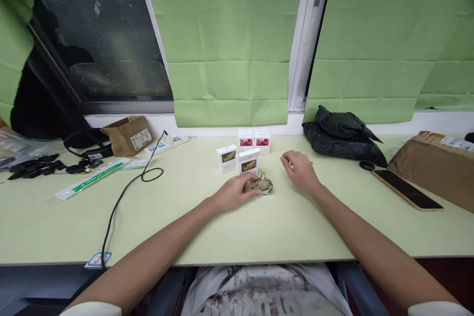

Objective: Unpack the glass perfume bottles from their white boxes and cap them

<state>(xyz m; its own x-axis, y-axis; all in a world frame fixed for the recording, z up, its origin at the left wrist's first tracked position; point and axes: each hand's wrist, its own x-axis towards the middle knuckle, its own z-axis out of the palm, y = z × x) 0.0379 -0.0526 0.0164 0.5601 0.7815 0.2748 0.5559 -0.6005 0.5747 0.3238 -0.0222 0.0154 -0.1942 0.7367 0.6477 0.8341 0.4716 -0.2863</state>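
My left hand is closed around the left side of a clear, rounded glass perfume bottle with a gold neck. The bottle stands upright on the table. Just behind it are two small white boxes with dark pictures, a left one and a right one whose lower part is partly covered by my left hand. My right hand rests to the right of the bottle, apart from it, with its fingers curled together. Whatever those fingers may hold is hidden.
White boxes with pink pictures stand farther back. At right are a black plastic bag, a phone and a cardboard box. An open carton, a black cable and a green-striped packet lie left.
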